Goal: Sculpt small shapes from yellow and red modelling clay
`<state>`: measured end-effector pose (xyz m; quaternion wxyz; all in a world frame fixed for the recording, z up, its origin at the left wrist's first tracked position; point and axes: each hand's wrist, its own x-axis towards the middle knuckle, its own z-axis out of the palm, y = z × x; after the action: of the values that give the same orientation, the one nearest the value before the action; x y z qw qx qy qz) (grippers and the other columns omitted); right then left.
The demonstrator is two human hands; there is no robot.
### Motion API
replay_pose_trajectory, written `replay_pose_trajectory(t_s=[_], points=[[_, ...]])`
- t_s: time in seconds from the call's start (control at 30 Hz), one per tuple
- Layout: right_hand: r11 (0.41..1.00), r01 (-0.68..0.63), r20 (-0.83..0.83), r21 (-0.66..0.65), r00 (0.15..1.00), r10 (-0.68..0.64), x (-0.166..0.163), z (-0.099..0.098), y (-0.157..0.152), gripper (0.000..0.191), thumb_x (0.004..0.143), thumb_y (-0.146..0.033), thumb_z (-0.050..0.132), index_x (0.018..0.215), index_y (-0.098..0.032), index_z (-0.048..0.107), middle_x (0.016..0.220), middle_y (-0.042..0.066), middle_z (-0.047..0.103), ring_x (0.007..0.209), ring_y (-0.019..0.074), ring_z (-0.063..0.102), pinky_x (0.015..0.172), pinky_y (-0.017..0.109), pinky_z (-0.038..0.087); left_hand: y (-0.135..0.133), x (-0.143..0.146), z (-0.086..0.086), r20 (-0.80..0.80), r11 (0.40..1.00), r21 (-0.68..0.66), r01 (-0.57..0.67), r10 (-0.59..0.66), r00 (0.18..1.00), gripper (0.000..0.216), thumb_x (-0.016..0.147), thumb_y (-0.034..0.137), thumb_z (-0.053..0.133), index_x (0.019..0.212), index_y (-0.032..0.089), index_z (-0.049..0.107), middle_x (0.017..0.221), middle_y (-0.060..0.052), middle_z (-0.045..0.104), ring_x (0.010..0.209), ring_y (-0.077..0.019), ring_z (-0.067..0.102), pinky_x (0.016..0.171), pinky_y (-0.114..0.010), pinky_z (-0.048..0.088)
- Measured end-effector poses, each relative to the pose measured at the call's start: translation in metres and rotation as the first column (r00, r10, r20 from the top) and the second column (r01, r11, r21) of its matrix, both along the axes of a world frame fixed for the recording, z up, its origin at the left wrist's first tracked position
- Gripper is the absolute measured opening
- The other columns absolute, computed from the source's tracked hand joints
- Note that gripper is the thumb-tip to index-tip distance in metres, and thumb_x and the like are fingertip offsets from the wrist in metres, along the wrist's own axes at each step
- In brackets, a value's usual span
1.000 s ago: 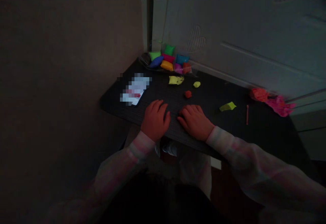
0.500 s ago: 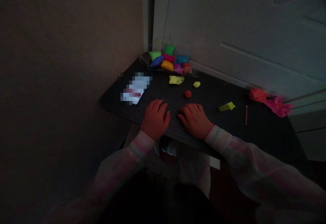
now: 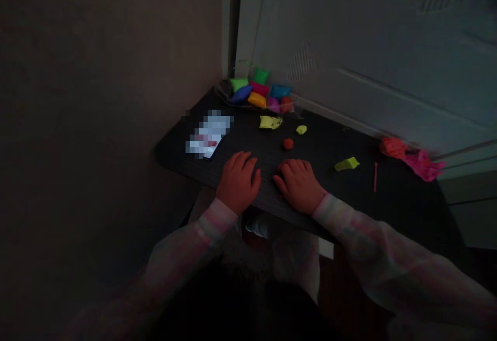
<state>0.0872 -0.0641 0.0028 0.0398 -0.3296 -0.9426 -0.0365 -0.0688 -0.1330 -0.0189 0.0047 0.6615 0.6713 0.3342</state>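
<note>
My left hand rests near the front edge of the dark table, thumb apart from the fingers, holding nothing that I can see. To its right, my right hand lies palm down, fingers loosely bent and thumb apart. What lies under its palm is hidden. A small red lump of what looks like modelling clay sits just beyond this hand, touching neither hand. Farther back are a small yellow lump and a torn yellow packet. A phone, its screen blurred out, lies beyond my left hand.
Several coloured packets sit in a clear bag at the back left corner. On the right lie a yellow-green piece, a thin pink stick and crumpled pink-red material. A wall and a pale panelled surface border the table.
The view has shifted very slightly. Both hands and the things on the table stay in place.
</note>
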Motion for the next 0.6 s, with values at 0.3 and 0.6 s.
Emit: replay_pose_trajectory(t_s=[0.3, 0.6], points=[[0.996, 0.058, -0.058, 0.074, 0.997, -0.054, -0.008, -0.007, 0.018, 0.030, 0.085, -0.037, 0.030, 0.087, -0.015, 0.051, 0.091, 0.011, 0.053, 0.085, 0.0235, 0.043, 0.075, 0.037, 0.027, -0.003, 0.000, -0.001, -0.017, 1.000, 0.011, -0.014, 0.015, 1.000, 0.029, 0.080, 0.025, 0.040, 0.102, 0.010, 0.052, 0.110, -0.012, 0.053, 0.109, -0.0230, 0.041, 0.095, -0.040, 0.034], [0.998, 0.064, -0.030, 0.008, 0.998, -0.064, -0.004, -0.003, 0.007, 0.031, 0.085, -0.038, 0.030, 0.087, -0.015, 0.051, 0.093, 0.010, 0.052, 0.087, 0.0227, 0.044, 0.077, 0.036, 0.028, -0.001, 0.001, -0.001, -0.023, 1.000, 0.015, -0.008, 0.009, 1.000, 0.029, 0.080, 0.025, 0.041, 0.101, 0.010, 0.053, 0.110, -0.012, 0.053, 0.109, -0.0230, 0.041, 0.094, -0.040, 0.034]])
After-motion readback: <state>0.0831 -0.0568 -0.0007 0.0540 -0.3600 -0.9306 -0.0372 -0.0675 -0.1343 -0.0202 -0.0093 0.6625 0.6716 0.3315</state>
